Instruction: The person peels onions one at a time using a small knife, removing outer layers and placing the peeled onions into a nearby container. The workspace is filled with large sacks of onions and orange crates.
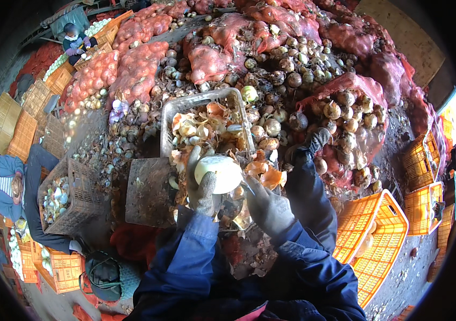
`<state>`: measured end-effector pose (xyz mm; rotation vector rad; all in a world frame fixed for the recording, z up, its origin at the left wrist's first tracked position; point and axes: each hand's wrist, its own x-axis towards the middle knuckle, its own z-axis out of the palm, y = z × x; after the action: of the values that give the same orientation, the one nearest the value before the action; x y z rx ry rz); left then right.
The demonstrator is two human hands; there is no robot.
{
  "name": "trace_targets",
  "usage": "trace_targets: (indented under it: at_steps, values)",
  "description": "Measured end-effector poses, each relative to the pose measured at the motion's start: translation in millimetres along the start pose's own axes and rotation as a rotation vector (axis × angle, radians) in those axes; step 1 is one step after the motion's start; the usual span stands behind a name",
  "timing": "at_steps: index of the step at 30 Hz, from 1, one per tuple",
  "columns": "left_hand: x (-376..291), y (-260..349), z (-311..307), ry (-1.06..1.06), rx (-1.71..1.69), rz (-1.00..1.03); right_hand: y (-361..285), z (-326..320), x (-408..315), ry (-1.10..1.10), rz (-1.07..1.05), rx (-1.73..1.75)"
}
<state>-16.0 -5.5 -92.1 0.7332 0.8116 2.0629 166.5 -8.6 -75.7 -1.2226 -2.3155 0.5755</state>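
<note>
A peeled white onion (220,173) rests in my gloved left hand (203,196), its fingers curled around the left side. My right hand (270,205), also in a grey glove, grips what looks like a small knife (248,186); only a bit of the thin blade shows, close to the onion's right side. Both hands are over a pile of loose onion skins (267,173). Just beyond them stands a dirty grey plastic crate (166,120) with peels and onion scraps inside. A flat, dirty board (147,190) lies left of my left hand.
Red mesh sacks of onions (216,64) and loose unpeeled onions (292,80) cover the floor ahead. An open sack (366,88) spills onions at right. An orange crate (376,236) holds onions beside my right leg. At left, a co-worker (7,176) sits by a scrap-filled crate (85,192).
</note>
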Motion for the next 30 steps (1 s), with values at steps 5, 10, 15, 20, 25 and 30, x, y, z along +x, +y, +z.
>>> trace_targets:
  at_steps: [5,10,15,20,25,30]
  values:
    - [6,11,-1,-0.085,0.334,0.126,-6,-3,11,-0.006,0.031,0.235]
    - [12,24,-5,-0.184,0.616,0.213,-17,-16,19,-0.268,0.365,0.966]
    - [6,2,-13,-0.089,0.048,-0.016,-25,-38,23,-0.394,0.749,1.423]
    - [5,0,-4,-0.136,-0.248,-0.149,-9,-21,16,-0.15,0.773,1.484]
    - [3,-1,-9,-0.198,-0.188,-0.226,-32,-25,31,0.047,0.532,1.41]
    - [3,0,-9,-0.205,-0.131,-0.245,-30,-30,45,0.079,0.586,1.547]
